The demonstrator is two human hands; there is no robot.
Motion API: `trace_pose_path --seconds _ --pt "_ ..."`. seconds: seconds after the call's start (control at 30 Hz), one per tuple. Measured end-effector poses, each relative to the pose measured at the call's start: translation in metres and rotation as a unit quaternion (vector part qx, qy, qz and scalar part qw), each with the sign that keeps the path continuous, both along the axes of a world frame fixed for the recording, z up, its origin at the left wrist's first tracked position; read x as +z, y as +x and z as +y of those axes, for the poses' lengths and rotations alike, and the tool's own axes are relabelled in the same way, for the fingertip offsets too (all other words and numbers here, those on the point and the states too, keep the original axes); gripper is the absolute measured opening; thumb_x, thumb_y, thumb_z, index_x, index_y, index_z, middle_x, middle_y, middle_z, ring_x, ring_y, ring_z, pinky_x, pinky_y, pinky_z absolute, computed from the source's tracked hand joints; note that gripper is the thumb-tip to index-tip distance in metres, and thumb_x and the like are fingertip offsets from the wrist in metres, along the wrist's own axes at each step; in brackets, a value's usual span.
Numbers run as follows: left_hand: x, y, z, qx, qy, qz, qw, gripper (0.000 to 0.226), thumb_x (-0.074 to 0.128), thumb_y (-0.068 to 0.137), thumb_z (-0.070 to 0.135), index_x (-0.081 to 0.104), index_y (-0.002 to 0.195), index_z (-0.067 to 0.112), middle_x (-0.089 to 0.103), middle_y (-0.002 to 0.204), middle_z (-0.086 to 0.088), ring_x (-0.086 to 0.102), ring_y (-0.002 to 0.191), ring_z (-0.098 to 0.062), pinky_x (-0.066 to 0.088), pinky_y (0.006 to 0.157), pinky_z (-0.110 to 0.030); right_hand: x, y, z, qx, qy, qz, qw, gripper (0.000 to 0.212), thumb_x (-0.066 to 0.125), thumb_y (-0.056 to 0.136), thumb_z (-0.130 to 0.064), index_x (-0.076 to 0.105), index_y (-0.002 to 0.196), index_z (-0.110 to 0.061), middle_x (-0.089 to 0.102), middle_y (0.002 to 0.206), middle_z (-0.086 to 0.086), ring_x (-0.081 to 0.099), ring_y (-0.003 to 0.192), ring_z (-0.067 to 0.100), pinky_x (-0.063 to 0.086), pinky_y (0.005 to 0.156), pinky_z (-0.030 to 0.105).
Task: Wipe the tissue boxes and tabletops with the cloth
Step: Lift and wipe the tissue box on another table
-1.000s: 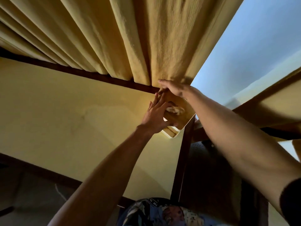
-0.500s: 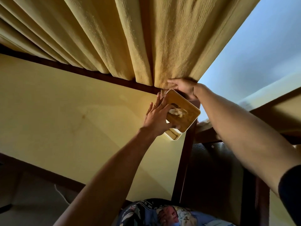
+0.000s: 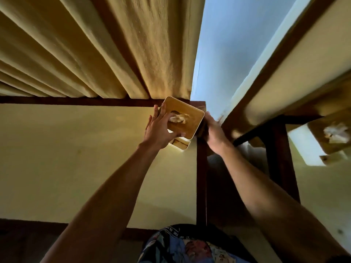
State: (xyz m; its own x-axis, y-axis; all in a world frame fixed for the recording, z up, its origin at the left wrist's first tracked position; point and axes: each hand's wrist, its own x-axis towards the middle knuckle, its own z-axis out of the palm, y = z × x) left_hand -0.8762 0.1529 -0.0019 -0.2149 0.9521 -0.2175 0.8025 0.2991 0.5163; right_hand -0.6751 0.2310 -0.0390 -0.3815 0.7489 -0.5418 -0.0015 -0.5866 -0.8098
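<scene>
- Head view: the cream counter [image 3: 76, 158] with its dark wooden edge fills the left and middle of the scene, and yellow pleated curtains [image 3: 95, 44] hang along its far side.
- To the right stands a second counter [image 3: 281, 88] of the same cream top and dark frame, apart from the first, with a pale blue wall [image 3: 228, 44] showing between them.
- At the far right corner of the first counter sits the tissue box [image 3: 183, 118]: square, with rounded corners, a tan lid with a pale rim, and a white lower part that shows just beneath the lid on the near side.
- A crumpled white tissue [image 3: 178, 117] sticks up out of the oval opening in the lid.
- On the second counter, at the far right of the frame, a second tissue box [image 3: 326, 137] is blurred, with a white tissue poking from its top.
- The left hand [image 3: 159, 128] holds the left side of the box, fingers stretched along its edge and thumb curled under the near corner.
- The right hand [image 3: 212, 130] is pressed against the right side of the box; something dark lies between hand and box, and I cannot tell what it is or how the fingers lie.
</scene>
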Motion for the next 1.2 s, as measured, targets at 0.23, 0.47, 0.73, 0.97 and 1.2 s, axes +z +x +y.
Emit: trace_pose_path --seconds 0.23,0.47,0.73,0.97,1.2 --pt "0.004 0.001 -0.001 0.001 -0.004 -0.009 1.000 0.078 0.083 0.076 0.059 0.054 0.142 0.029 0.006 0.175 0.001 -0.004 0.161 -0.029 0.020 0.126 -0.057 0.002 -0.047 -0.094 -0.147 -0.010 0.005 0.989 0.061 0.048 0.103 -0.059 0.045 0.154 -0.027 0.060 0.135 -0.005 0.055 0.117 0.009 0.045 0.098 0.025" --pt "0.005 0.000 -0.003 -0.017 0.001 -0.010 1.000 0.081 0.079 0.078 0.062 0.049 0.146 0.030 0.002 0.175 -0.002 -0.006 0.160 -0.033 0.019 0.126 -0.059 0.010 -0.051 -0.108 -0.206 -0.027 -0.023 0.978 0.046 0.052 0.100 -0.064 0.063 0.127 -0.029 0.065 0.105 -0.008 0.063 0.098 0.013 0.055 0.086 0.034" --pt "0.000 -0.003 -0.002 -0.032 0.021 -0.016 0.999 0.075 0.082 0.079 0.056 0.053 0.142 0.028 0.008 0.174 -0.004 -0.005 0.160 -0.037 0.018 0.126 -0.055 0.037 -0.066 -0.092 -0.228 0.116 -0.054 0.965 0.039 0.041 0.111 -0.047 0.062 0.134 -0.023 0.070 0.121 -0.007 0.066 0.110 -0.004 0.048 0.090 0.010" --pt "-0.002 -0.003 -0.003 -0.040 0.020 -0.005 0.999 0.077 0.078 0.082 0.059 0.048 0.146 0.028 0.003 0.175 -0.007 -0.009 0.160 -0.036 0.012 0.128 -0.053 0.023 -0.082 -0.133 -0.300 0.003 -0.104 0.948 0.036 0.049 0.102 -0.063 0.066 0.108 -0.031 0.069 0.095 -0.001 0.061 0.062 0.006 0.054 0.057 0.027" --pt "-0.005 -0.004 -0.005 -0.041 0.018 -0.013 0.999 0.076 0.077 0.085 0.056 0.045 0.148 0.029 0.001 0.175 -0.008 -0.012 0.159 -0.034 0.008 0.129 -0.052 0.042 -0.081 -0.094 -0.270 0.178 -0.055 0.945 0.040 0.032 0.114 -0.042 0.066 0.127 -0.025 0.069 0.122 -0.010 0.062 0.116 0.001 0.049 0.101 0.020"
